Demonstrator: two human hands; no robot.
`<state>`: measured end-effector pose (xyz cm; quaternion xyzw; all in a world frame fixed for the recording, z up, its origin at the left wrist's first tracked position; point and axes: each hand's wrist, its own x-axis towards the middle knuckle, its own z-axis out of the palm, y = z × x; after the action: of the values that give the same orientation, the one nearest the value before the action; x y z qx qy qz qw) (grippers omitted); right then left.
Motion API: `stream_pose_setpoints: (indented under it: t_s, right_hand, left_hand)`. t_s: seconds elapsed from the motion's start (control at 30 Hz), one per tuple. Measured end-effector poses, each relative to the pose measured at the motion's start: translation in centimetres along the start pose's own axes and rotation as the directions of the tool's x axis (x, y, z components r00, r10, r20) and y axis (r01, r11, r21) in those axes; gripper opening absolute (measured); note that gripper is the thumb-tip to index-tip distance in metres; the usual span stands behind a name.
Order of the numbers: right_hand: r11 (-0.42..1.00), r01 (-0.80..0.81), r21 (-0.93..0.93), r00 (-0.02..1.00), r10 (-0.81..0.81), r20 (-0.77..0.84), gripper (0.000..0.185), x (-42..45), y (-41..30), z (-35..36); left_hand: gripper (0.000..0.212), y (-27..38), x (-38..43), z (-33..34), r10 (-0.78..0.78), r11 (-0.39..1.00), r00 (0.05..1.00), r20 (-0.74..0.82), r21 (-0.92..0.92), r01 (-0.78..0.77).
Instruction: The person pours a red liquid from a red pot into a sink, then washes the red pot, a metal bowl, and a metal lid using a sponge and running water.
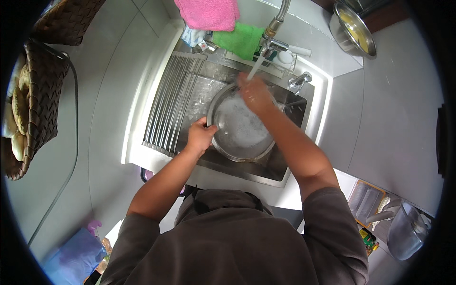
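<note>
A round metal basin (pixel 242 124) holding cloudy, foamy water sits over the stainless steel sink (pixel 281 171). My left hand (pixel 201 135) grips its left rim, thumb on top. Water runs from the faucet (pixel 272 44) onto my right hand (pixel 253 91), which is at the basin's far rim. That hand is blurred, and whether it grips anything is hidden. A roll-up metal drying rack (pixel 174 103) lies across the sink's left side.
Pink (pixel 210 14) and green cloths (pixel 238 39) hang behind the sink, beside a wire caddy (pixel 285 66). A second tap (pixel 300 82) stands at the right rear. A metal bowl (pixel 352 30) is at back right, a woven basket (pixel 44 96) at left.
</note>
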<state>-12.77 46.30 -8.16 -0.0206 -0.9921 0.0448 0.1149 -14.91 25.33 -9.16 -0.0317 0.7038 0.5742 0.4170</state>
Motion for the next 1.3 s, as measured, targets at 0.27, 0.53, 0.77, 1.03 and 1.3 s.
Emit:
stream_pose_setpoints:
  t_s: [0.27, 0.53, 0.77, 1.03, 1.3]
  right_hand:
    - [0.838, -0.478, 0.263, 0.864, 0.396, 0.311, 0.038, 0.0, 1.7, 0.5]
    - [0.304, -0.760, 0.575, 0.606, 0.653, 0.455, 0.044, -7.2, 3.5, 5.2]
    - [0.907, -0.285, 0.309, 0.940, 0.202, 0.274, 0.025, 1.0, 4.0, -1.8]
    - [0.987, 0.147, 0.070, 0.907, -0.163, 0.387, 0.027, 3.6, -1.9, -1.1]
    - [0.918, -0.393, -0.049, 0.918, 0.389, -0.071, 0.051, 0.1, -1.3, 1.4]
  left_hand:
    - [0.015, 0.2, -0.8, -0.8, 0.030, 0.970, 0.999, -0.034, -0.239, -0.037]
    - [0.008, -4.4, -0.9, -2.2, 0.112, 0.991, 0.977, -0.179, -0.052, -0.123]
    - [0.079, 4.4, 1.3, -5.6, -0.043, 0.972, 0.994, 0.102, 0.236, 0.018]
    - [0.053, 4.5, 3.5, -1.1, -0.119, 0.887, 0.952, 0.281, 0.461, -0.025]
    - [0.043, 3.4, 2.3, 1.4, -0.246, 0.961, 0.963, 0.112, 0.159, 0.227]
